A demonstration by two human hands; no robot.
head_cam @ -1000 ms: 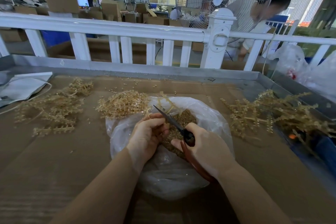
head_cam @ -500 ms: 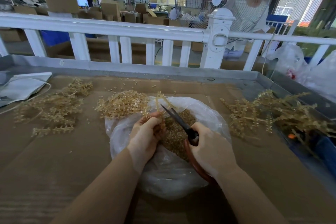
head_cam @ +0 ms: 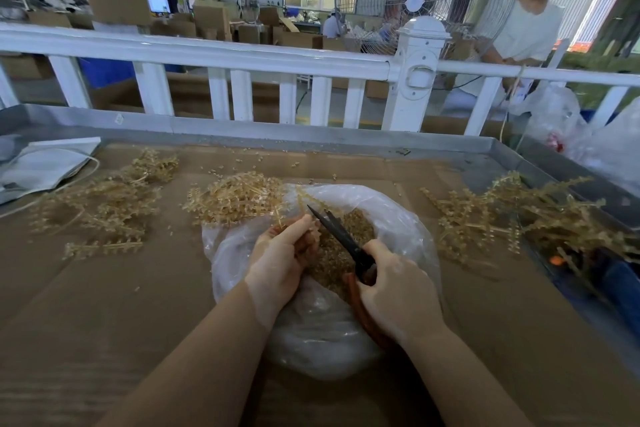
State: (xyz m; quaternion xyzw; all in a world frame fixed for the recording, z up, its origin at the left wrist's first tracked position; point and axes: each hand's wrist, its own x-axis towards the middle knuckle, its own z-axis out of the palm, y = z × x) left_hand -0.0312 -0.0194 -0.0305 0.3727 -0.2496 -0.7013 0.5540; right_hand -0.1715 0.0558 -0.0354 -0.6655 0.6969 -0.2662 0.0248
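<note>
1. Amber plastic sprig is pinched in the left hand over the clear bag; that hand has risen from the cut bits.
2. The right hand clasps the scissors; their blades, together a second ago, now stand slightly apart beside the sprig, so a snip looks due.
3. Uncut sprig piles flank the bag, the tray rim lies well beyond, and bare cardboard gives elbow room.

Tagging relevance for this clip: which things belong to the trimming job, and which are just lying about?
In use: scissors in right hand; sprig in left hand; plastic bag of clippings; sprig piles.
Lying about: white pouch, fan, railing, far-right bags.
</note>
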